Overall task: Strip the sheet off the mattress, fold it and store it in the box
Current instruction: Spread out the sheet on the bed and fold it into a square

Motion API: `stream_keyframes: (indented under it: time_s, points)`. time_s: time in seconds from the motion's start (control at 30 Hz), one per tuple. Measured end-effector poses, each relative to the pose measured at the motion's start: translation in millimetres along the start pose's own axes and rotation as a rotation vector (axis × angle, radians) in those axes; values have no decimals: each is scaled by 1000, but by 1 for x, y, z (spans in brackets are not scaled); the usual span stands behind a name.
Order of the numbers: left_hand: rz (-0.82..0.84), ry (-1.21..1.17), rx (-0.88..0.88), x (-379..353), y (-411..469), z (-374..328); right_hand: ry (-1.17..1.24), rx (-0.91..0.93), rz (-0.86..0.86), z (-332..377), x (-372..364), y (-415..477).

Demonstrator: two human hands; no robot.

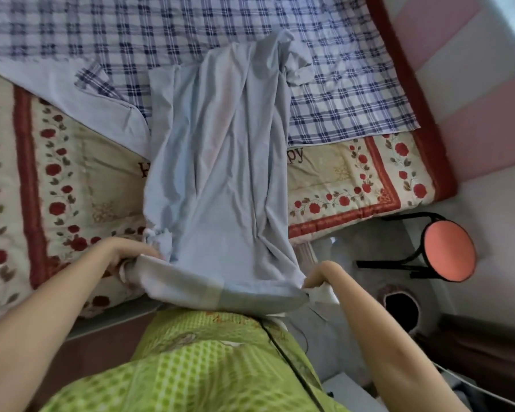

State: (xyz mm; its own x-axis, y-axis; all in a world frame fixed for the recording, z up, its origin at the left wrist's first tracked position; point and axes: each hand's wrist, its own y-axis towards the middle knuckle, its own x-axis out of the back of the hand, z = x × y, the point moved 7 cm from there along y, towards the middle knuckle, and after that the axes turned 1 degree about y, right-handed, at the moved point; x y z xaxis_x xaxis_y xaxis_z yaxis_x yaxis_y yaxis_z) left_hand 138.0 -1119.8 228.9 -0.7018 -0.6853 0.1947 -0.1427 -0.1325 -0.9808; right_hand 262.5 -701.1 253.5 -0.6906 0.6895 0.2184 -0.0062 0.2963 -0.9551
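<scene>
A pale blue sheet lies folded into a long wrinkled strip, running from the middle of the bed down to its near edge. My left hand grips the strip's near left corner. My right hand grips the near right corner, with its fingers hidden in the cloth. Between the hands the near edge is pulled taut against my body. The mattress is covered by a floral quilt with red roses and a red border. No box is identifiable in view.
A blue-and-white checked cloth covers the far part of the bed. A round orange stool with black legs stands on the floor at right. The wall at right is pink and white. My green checked garment fills the bottom centre.
</scene>
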Motion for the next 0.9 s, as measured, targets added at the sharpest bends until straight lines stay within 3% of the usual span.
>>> stream_keyframes:
  time_s: [0.07, 0.13, 0.2, 0.3, 0.43, 0.53, 0.63, 0.7, 0.73, 0.83, 0.9]
  points:
    - [10, -281, -195, 29, -18, -31, 432, 138, -173, 22, 34, -14]
    - [-116, -545, -440, 76, -34, -62, 839, 334, -590, 28, 86, -40]
    - [-229, -762, -662, 108, -67, -88, 1093, 531, -792, 37, 120, -73]
    - [-213, -887, -856, 120, -99, -109, 1260, 717, -702, 55, 135, -88]
    - [-150, -899, -913, 116, -110, -118, 1307, 804, -558, 70, 127, -98]
    - [-87, -931, -947, 99, -124, -119, 1051, 831, -620, 85, 115, -115]
    - [-17, -898, -1017, 72, -147, -125, 293, 849, -962, 110, 100, -153]
    - [33, -893, -1056, 52, -165, -129, 65, 849, -1124, 126, 87, -185]
    - [64, -900, -1064, 42, -172, -132, 23, 902, -1129, 137, 76, -202]
    - [120, -951, -1071, 11, -191, -138, -57, 1043, -933, 174, 32, -225]
    - [131, -1051, -1067, -5, -199, -139, 62, 1047, -867, 185, 14, -224]
